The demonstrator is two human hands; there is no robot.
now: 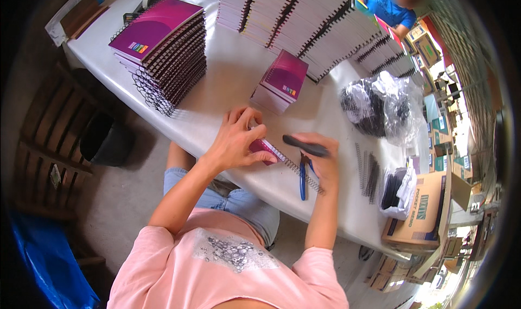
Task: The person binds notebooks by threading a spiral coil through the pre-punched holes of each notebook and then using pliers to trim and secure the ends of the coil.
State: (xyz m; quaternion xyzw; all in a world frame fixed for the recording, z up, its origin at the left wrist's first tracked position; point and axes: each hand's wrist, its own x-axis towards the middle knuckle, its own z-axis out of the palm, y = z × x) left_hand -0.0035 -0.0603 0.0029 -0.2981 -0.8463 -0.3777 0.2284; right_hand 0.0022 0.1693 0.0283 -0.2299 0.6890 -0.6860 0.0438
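My left hand [237,138] is closed on a small purple notebook [259,147] near the front edge of the table. A dark spiral binding coil [294,168] runs along the notebook's edge and sticks out well past it, toward my right wrist. In my right hand [327,165] is a black, elongated tool [306,146] with a rounded end, held just above the coil; its exact kind is unclear. Blue-handled pliers [303,181] are beside the right palm, their upper part covered by the hand and the tool.
Beyond my hands stands a short stack of small purple notebooks [282,81]. A tall spiral-bound stack [163,48] is at left, larger bound stacks [293,16] behind. Rightward are a plastic bag [382,105], loose coils [370,176] and a cardboard box [418,208]. Another person [393,7] sits far right.
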